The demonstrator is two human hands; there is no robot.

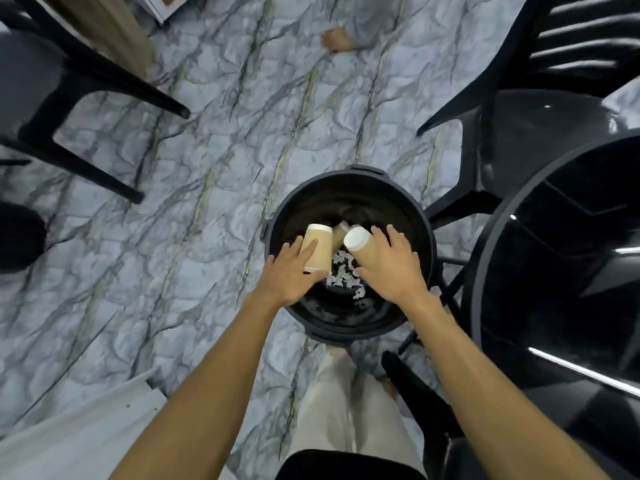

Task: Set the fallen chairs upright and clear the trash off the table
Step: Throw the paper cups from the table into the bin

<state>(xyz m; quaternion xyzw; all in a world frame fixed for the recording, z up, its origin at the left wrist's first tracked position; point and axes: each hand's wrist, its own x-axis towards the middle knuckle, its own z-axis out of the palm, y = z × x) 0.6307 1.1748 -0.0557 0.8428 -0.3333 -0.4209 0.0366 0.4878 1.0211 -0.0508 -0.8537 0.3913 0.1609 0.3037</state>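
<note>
black chair (52, 84) far left, left hand (289, 277) gripping left cup (313, 249), tan with white lid, over black bin (346, 176), third cup (340, 233) and white scraps (343, 275) inside, right hand (393, 268) gripping right cup (362, 249), black table (554, 271) far right

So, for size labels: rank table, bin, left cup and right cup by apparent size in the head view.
1. Table, cropped and nearer, so unsure.
2. Bin.
3. Left cup and right cup look alike.

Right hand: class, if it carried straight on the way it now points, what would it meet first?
Probably the third cup lying inside the bin, just beyond the right hand and the lidded cup it holds; depth is unclear.
</note>
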